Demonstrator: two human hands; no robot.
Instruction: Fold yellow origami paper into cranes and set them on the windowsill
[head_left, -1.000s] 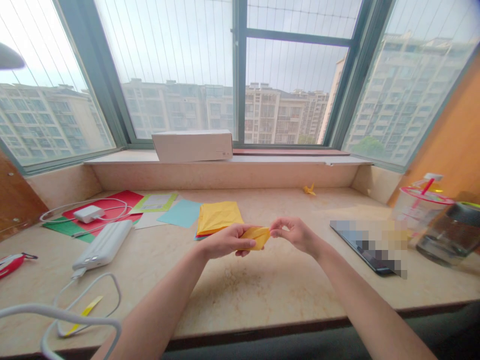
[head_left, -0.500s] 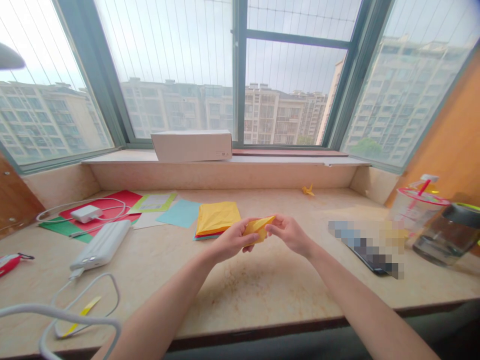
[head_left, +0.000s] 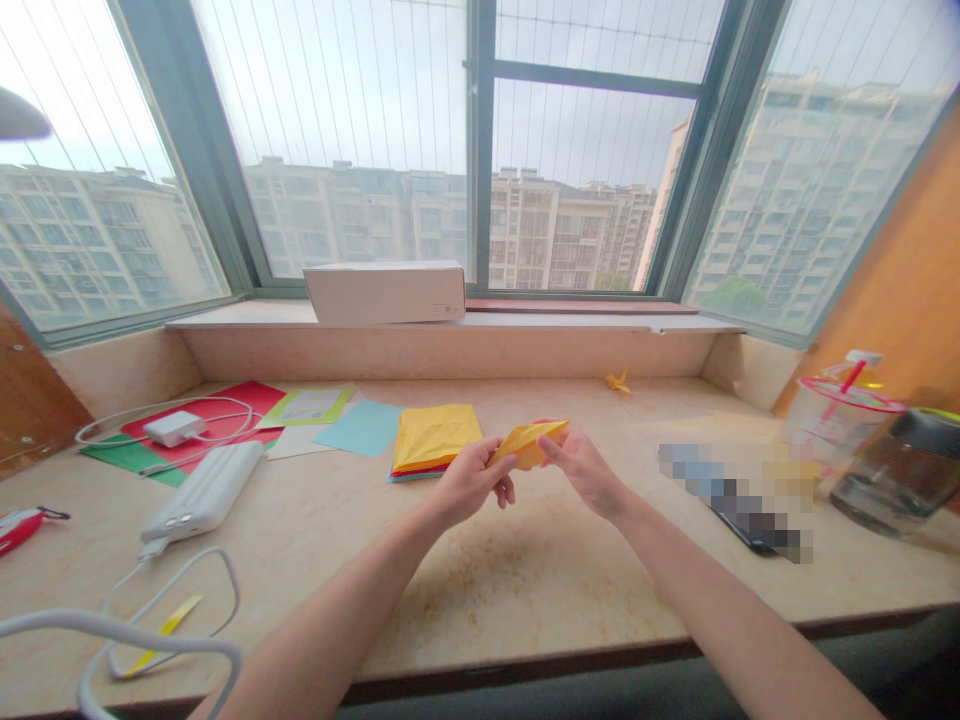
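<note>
Both hands hold a small folded piece of yellow paper (head_left: 529,441) above the middle of the beige desk (head_left: 525,580). My left hand (head_left: 474,480) pinches its left end with thumb and fingers closed. Fingertips of my right hand (head_left: 583,468) grip its right underside, near the pointed tip. Just behind my left hand lies a stack of coloured paper sheets (head_left: 435,437) with a yellow sheet on top.
A white power bank (head_left: 204,491) with cables, a charger (head_left: 172,428) on red and green sheets, and a light blue sheet (head_left: 361,427) lie left. A tablet (head_left: 742,500), a plastic cup (head_left: 832,420) and a jar (head_left: 892,470) stand right. A small yellow folded figure (head_left: 618,380) and a white box (head_left: 385,290) sit near the window.
Both hands have lifted the yellow paper up and a little away from me. The paper has turned so that its pointed tip now sticks out to the right.
</note>
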